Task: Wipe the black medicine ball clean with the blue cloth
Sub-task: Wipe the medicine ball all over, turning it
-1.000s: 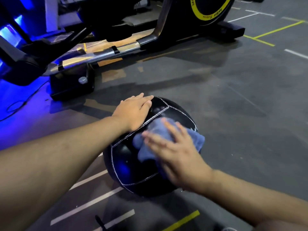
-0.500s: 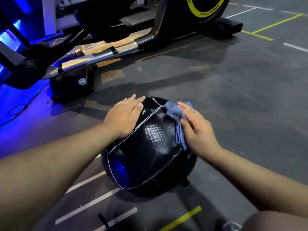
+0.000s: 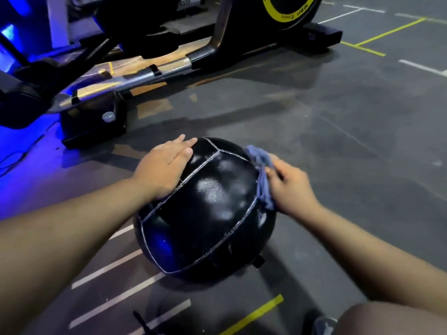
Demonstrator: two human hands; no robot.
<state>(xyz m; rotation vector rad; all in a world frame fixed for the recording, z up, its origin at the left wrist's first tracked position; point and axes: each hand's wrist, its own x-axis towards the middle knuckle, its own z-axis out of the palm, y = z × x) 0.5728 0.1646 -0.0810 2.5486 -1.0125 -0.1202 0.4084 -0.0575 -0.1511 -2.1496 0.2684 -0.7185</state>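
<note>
The black medicine ball [image 3: 205, 213] is found resting on the grey floor [image 3: 338, 141], towards the near middle of the visible area, with its stitched seams facing up. The left hand [image 3: 164, 170] is laid flat on the ball's upper left shoulder, its fingers [image 3: 186, 146] straight and together, with nothing gripped. The right hand [image 3: 292, 189] is set against the ball's upper right edge, its fingers [image 3: 278, 165] curled round the blue cloth [image 3: 262, 175], which is bunched and held to the ball's surface there; finer detail of the grip is lost to blur. An exercise machine [image 3: 217, 44] is stationed along the far side of the floor. Its black foot block [image 3: 94, 122] stands near the ball's far left, apart from it. A broad stretch of floor extends to the right of the ball and beyond it up to the machine. White lines [image 3: 116, 262] are marked on the floor at the ball's near left edge, and a yellow line [image 3: 251, 315] on the near side. A thin cable [image 3: 14, 160] lies on the blue-lit floor at the far left.
</note>
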